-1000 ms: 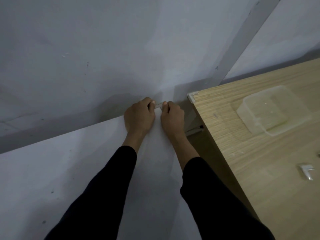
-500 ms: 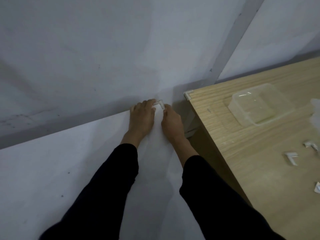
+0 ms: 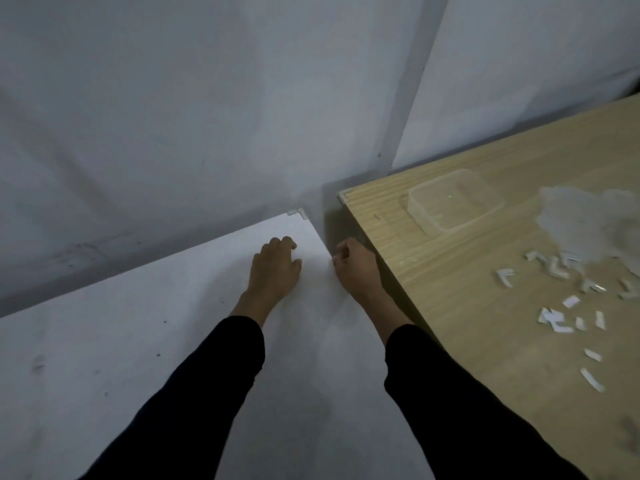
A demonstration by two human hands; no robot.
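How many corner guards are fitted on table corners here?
2. White table: far-corner guard. Wooden table: left-corner guard. Further corners are out of view.

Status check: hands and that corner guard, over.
Left hand resting on white tabletop. Right hand curled at its edge, contents unclear. Corner guard on far corner, untouched. Nothing blocking.
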